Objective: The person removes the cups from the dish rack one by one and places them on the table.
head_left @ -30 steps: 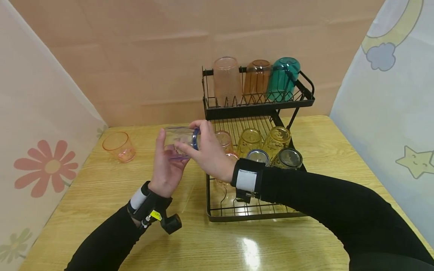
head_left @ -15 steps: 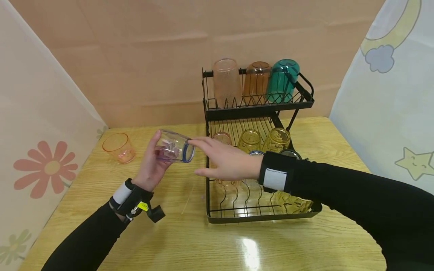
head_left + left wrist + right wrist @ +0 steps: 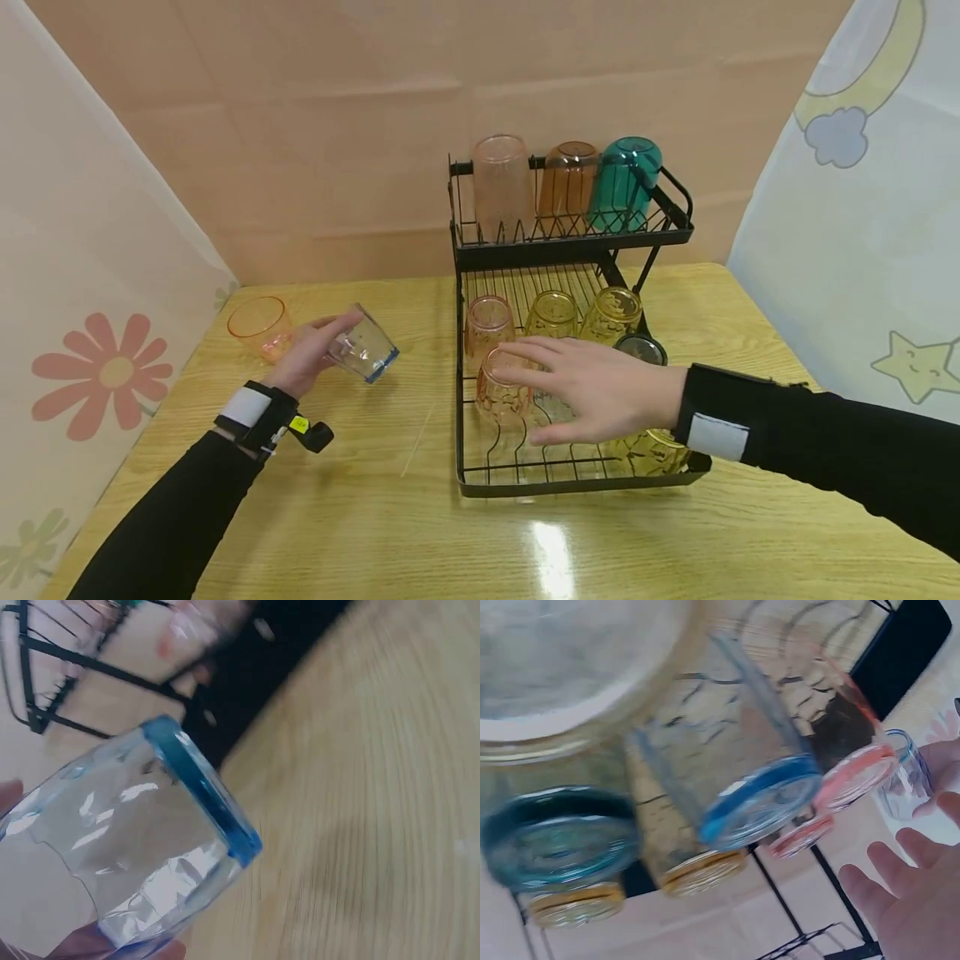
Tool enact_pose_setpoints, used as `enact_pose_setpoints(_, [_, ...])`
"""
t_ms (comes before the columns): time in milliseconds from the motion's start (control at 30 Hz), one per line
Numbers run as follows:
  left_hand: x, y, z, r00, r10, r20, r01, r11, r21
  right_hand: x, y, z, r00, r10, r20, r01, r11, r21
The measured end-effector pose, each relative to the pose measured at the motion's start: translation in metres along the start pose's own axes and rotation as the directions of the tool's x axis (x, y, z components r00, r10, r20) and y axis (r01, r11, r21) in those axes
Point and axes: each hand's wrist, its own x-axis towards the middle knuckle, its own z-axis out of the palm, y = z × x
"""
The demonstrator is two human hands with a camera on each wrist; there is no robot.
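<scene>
The bench (image 3: 420, 533) is pale, grain-streaked wood with a glossy finish that mirrors a light, the rack (image 3: 570, 242) is thin matt black metal wire, and the blue-rimmed tumbler (image 3: 363, 348) and the orange cup (image 3: 258, 327) look like clear, shiny, facet-textured plastic or glass.

left hand (image 3: 303, 360) carried glass (image 3: 363, 350) leftward

The head view looks forward and down over the dish rack (image 3: 570, 358). Both wrist views sit close, blurred. All three share the rack.
</scene>
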Motion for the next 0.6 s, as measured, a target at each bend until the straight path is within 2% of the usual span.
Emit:
enact_pose_setpoints(100, [0.005,-0.003,-0.005,0.996,0.025,-0.084,-0.013,0.989,0.147,-0.015,0.003,0.002,1.000,0.012,-0.015,-0.012,0.999,-0.038])
enact_pose_setpoints(233, [0.012,-0.009,-0.009,0.978,0.124,-0.167,-0.071,0.955,0.289,-0.032,0.006,0.005,0.998,0.035,-0.060,-0.039,0.996,-0.077])
enact_pose_setpoints(367, [0.017,-0.016,-0.009,0.940,0.249,-0.233,-0.124,0.886,0.447,-0.050,0.011,0.011,0.992,0.058,-0.112,-0.067,0.995,-0.080])
enact_pose_setpoints(467, [0.022,-0.019,-0.010,0.902,0.332,-0.276,-0.135,0.824,0.550,-0.063,0.015,0.016,0.986,0.089,-0.140,-0.098,0.994,-0.058])
enact_pose_setpoints(533, [0.026,-0.022,-0.011,0.884,0.360,-0.297,-0.132,0.804,0.580,-0.071,0.018,0.019,0.981,0.113,-0.158,-0.122,0.991,-0.049])
enact_pose_setpoints(600, [0.029,-0.025,-0.012,0.871,0.372,-0.320,-0.121,0.795,0.594,-0.078,0.020,0.020,0.977,0.129,-0.173,-0.138,0.989,-0.043])
